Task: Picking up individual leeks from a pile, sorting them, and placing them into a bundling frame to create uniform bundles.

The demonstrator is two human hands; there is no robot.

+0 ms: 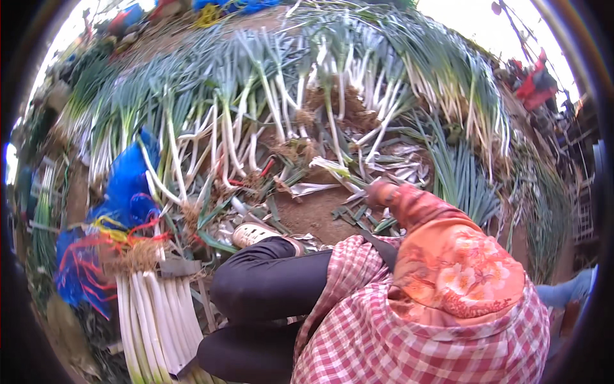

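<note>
**Right hand reaching into a heap of green onions on bare ground**

A large heap of green onions is lying across the ground from 9 o'clock round to 3 o'clock, white stalks pointing inward and green tops fanning outward. This layout is likely keeping the root ends within reach of the seated person.

At 7 o'clock a trimmed bundle of white stalks is lying packed side by side, roots aligned at the top, apparently set apart from the loose stock. Just above it, at 9 o'clock, blue plastic sheeting with red and yellow ties is resting against the heap.

The person's checked apron and dark trouser legs are filling the lower centre; one pale shoe is planted on the bare soil patch, which is strewn with cut green leaf scraps.

The right hand, in an orange floral sleeve, is extending toward 12 o'clock and meeting a loose stalk at the near edge of the heap. The hand is gloved and seen from behind, so it cannot be determined whether the fingers are spread, pressed together or pinching the stalk. The left hand is not in view.

Crossed stalks and clumped roots around the loose stalk are lying over one another and may be obstructing a clean pull. Another worker in red is sitting at 2 o'clock, well apart
</note>
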